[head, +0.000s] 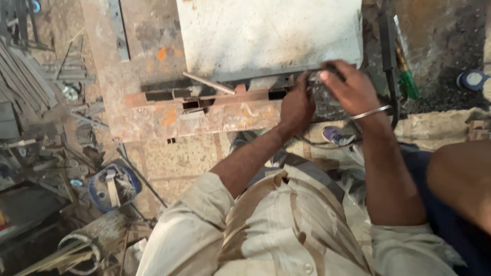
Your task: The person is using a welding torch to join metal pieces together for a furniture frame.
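Rusty steel frame (204,99) lies across the table (153,66), under a pale sheet (266,36). The left hand (297,105) grips the frame's right end, fingers curled on it. The right hand (350,87), bangle (369,113) on its wrist, closes on a small dark part just right of that end; what it is cannot be told.

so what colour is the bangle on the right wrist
Silver metal bangle, shown in the head view.

Blue bucket (113,185) of scrap (perhaps offcuts), green-handled tool (407,82), blue-capped container (472,79).
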